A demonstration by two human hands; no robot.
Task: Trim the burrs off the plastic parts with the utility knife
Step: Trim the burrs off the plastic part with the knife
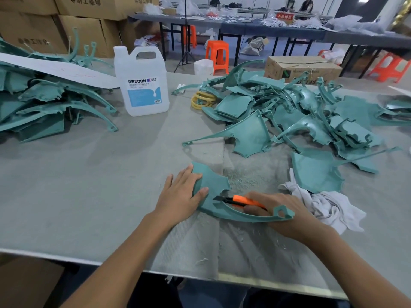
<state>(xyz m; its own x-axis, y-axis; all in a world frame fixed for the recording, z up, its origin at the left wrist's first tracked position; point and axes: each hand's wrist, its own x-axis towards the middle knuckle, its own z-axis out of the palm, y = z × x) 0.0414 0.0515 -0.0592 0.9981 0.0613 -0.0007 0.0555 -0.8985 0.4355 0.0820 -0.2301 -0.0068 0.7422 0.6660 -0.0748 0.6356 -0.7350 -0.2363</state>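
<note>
Teal plastic part (214, 185) lies flat on the grey table (89, 185), close to my edge and a little right of middle. It has a broad panel at its 10 o'clock end and a thin curved arm that sweeps out to a loop at 4 o'clock.

My left hand (180, 194) presses on the panel from 9 o'clock. The fingers are straight and close together, and the thumb lies flat on the plastic.

My right hand (282, 212) comes in from 4 o'clock with its fingers curled tight round the orange utility knife (242, 200). The blade tip points to 9 o'clock and meets the inner edge where panel and arm join. The curved arm crosses in front of this hand's knuckles.

Teal shavings (240, 236) are scattered on the felt at 6 o'clock of the part. A crumpled white rag (329, 207) sits at 3 o'clock, just beside my right hand.

At 1 to 2 o'clock there is a big loose heap of teal parts (300, 112). A second heap (44, 103) lies well apart at 10 o'clock with a white sheet (55, 67) across it.

A clear DEXCON jug (142, 85) stands upright at 11 o'clock. Yellow rings (202, 100) sit at 12 o'clock, against the near side of the right heap.

Beyond the table there is a cardboard box (302, 67) at 1 o'clock and an orange stool (216, 54) at 12.
</note>
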